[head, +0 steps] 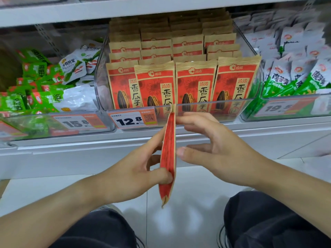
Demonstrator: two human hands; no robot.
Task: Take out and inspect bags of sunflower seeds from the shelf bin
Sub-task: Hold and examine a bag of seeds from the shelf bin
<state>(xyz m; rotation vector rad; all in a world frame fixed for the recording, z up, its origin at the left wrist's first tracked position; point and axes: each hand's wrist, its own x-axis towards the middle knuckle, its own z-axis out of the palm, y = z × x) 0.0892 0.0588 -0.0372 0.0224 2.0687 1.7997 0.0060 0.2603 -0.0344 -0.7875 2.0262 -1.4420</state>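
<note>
Red seed bag [168, 154] edge-on in left hand [136, 169], clear bin [179, 108] behind

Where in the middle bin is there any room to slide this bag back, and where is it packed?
The middle bin is packed: four rows of sunflower seed bags fill it wall to wall. The left hand holds the bag. Free room shows only above the bag tops, beneath the upper shelf.

A red seed bag [168, 154] is held edge-on by the left hand [136, 169], thumb on its near face and fingers curled behind it. The right hand [220, 147] is kept just right of the bag, fingers loosely spread, thumb tip nearly touching it.
</note>
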